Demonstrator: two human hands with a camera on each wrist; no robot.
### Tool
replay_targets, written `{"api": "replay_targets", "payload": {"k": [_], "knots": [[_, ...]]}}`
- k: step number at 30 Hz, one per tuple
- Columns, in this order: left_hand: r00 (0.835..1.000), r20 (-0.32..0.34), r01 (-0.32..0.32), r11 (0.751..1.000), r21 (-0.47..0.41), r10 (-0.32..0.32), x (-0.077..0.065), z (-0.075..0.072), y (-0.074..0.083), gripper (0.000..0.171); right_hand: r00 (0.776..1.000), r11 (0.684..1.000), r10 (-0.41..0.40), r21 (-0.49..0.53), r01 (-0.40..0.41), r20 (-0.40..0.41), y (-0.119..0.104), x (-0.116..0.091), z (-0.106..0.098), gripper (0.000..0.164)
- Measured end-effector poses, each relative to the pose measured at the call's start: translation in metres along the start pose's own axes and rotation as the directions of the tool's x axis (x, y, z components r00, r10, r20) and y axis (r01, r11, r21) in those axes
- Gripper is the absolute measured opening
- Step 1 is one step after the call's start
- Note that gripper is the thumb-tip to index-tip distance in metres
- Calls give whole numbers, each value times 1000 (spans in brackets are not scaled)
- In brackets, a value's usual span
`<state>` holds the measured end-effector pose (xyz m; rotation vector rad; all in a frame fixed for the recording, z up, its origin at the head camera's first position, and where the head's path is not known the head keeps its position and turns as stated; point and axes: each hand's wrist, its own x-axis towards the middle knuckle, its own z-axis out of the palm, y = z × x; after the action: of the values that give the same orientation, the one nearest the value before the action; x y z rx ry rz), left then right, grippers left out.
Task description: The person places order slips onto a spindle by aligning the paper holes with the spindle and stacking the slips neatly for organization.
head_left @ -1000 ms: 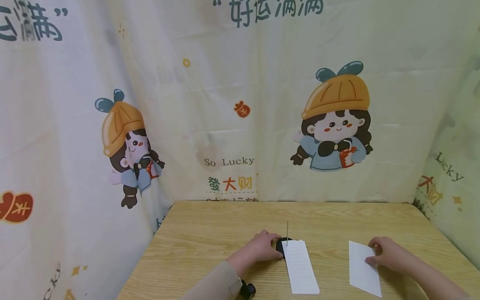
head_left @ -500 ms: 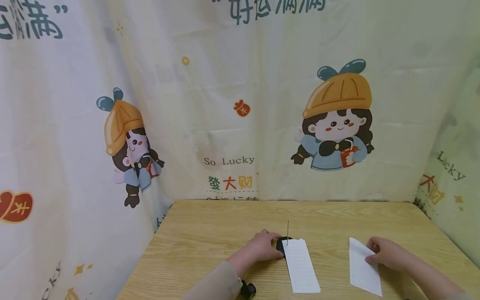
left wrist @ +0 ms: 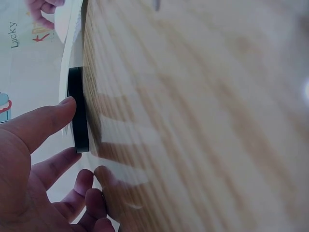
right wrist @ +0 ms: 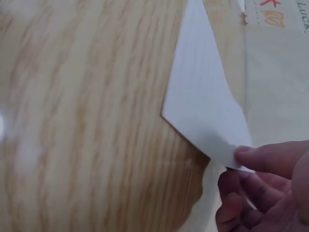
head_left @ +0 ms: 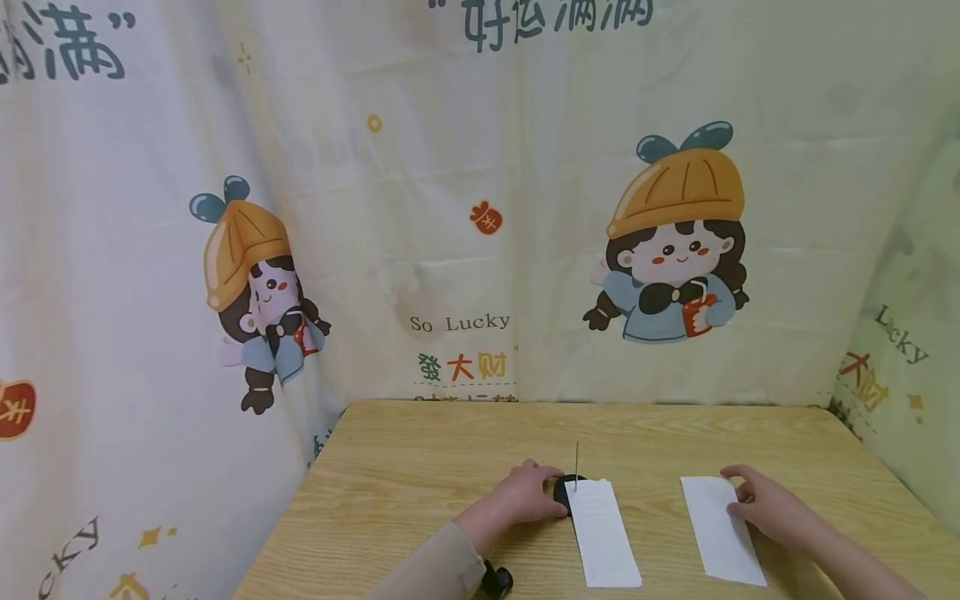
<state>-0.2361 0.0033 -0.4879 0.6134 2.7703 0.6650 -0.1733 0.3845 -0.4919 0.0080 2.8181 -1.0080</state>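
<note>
A receipt spike with a thin upright metal rod (head_left: 577, 457) and a round black base (head_left: 560, 493) stands on the table. White paper slips (head_left: 606, 537) are impaled low on the rod, hanging over the base toward the front. My left hand (head_left: 521, 493) holds the base at its left edge; thumb and a finger lie on its rim in the left wrist view, where the base (left wrist: 79, 111) shows edge-on. To the right, my right hand (head_left: 768, 510) pinches another white paper slip (head_left: 716, 529) by its right edge. In the right wrist view the thumb presses on a corner of this slip (right wrist: 200, 96).
The wood-grain table (head_left: 420, 442) has a glossy top and ends at a printed curtain (head_left: 360, 250) behind and on both sides. A small black object (head_left: 497, 578) sits at my left wrist, by the sleeve (head_left: 438, 567).
My right hand has shifted slightly left and away from me, and the slip in it has turned flatter toward the view. My left hand and the receipt spike stay put.
</note>
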Motion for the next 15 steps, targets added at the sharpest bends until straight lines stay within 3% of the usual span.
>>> {"api": "replay_targets", "payload": {"k": [6,15], "knots": [[1000,2,6,1000,-2,-6,0,2,-1,54,992,995,-97,10,98,-78,-3,-2,1,53],[1000,-10,-9,1000,10,9,1,3,-1,55,990,995,-99,23,102,-100,-6,-4,2,53]]}}
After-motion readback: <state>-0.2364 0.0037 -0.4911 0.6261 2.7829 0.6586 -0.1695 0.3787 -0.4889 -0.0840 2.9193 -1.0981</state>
